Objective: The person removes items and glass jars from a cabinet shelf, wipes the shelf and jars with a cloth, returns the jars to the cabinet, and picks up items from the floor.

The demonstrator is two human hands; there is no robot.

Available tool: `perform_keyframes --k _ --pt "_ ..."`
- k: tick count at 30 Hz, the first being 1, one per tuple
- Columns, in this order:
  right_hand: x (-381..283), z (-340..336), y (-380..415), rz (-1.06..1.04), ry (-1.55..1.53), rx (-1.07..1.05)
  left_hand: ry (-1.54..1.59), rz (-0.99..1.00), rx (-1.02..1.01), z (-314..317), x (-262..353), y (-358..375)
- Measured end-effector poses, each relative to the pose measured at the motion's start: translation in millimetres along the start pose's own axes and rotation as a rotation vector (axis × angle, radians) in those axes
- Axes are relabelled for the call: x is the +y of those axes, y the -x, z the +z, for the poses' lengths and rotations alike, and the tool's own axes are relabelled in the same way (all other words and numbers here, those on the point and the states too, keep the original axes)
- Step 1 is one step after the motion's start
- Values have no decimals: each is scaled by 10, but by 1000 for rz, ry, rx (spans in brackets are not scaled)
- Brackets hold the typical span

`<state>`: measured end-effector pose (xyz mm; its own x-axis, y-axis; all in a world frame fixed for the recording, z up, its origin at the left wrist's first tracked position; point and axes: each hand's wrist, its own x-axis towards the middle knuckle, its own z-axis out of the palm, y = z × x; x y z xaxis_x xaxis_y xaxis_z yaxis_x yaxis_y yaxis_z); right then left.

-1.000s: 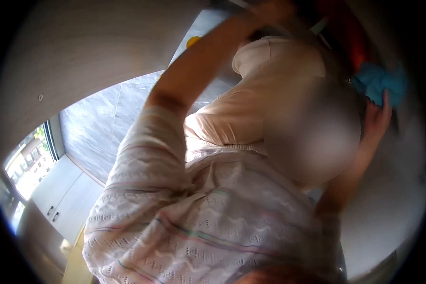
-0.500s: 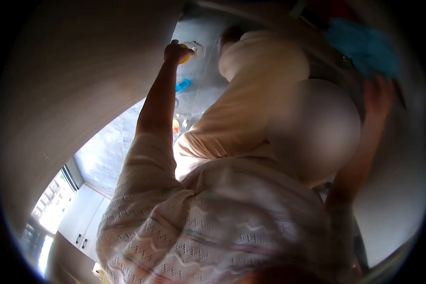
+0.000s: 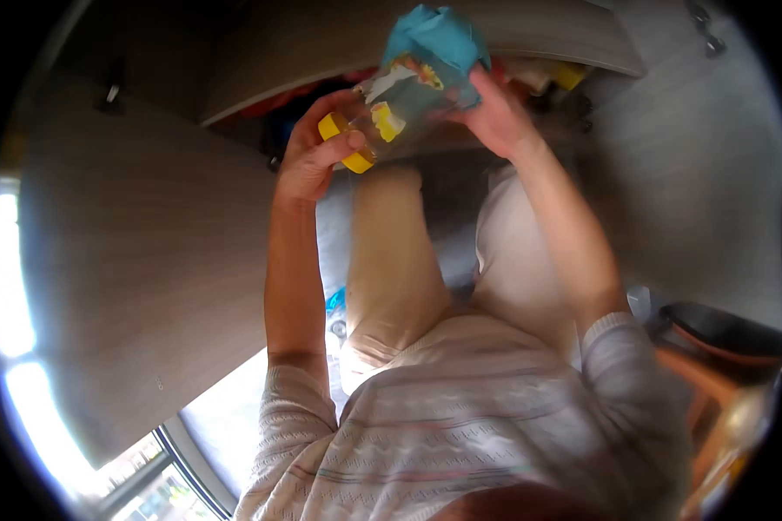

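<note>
A clear jar (image 3: 389,123) with a yellow lid (image 3: 346,141) and torn, partly peeled label pieces is held up above my knees. My left hand (image 3: 313,156) is closed around its lid end, thumb across the yellow lid. At the jar's other end, my right hand (image 3: 500,120) has a blue cloth (image 3: 434,39) in its fingers. The cloth bunches over that far end and seems to touch it. Motion blurs some of my right fingers, and the cloth hides the jar's end.
Behind the jar is an opening in wooden furniture (image 3: 287,78) with dark, red and yellow items inside. Wooden doors (image 3: 130,286) with metal hinges (image 3: 113,87) stand on both sides. A blue item (image 3: 335,300) lies on the floor by my leg. A dark rounded object (image 3: 721,334) is at right.
My left hand has come up from the floor with the yellow-lidded jar. My right hand has moved left, bringing the blue cloth to the jar. The view has turned toward the furniture opening.
</note>
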<state>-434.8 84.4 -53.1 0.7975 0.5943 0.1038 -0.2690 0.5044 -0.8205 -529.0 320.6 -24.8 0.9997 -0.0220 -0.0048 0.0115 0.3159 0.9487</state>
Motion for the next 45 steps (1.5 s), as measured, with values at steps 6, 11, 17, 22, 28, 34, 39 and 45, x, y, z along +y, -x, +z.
perform_keyframes --k 6,11,17,22,28,34,39,45 --pt "-323 -181 211 -2 -115 7 -214 66 -145 581 268 -85" --pt "-395 -219 327 33 -123 192 -176 76 -214 650 224 -146" --pt "-537 -150 423 27 -80 347 156 116 8 294 -136 -563" --pt "-549 -271 481 60 134 137 245 14 198 415 -247 -692" --pt "-377 -74 311 41 249 313 87 245 300 504 -322 -957" --pt "-149 -164 156 191 -23 408 -82 289 64 522 -200 -715" --pt "-54 -267 65 310 -106 234 -265 350 21 425 -264 -614" --pt "8 -98 34 238 -68 454 -110 253 296 602 -281 -629"
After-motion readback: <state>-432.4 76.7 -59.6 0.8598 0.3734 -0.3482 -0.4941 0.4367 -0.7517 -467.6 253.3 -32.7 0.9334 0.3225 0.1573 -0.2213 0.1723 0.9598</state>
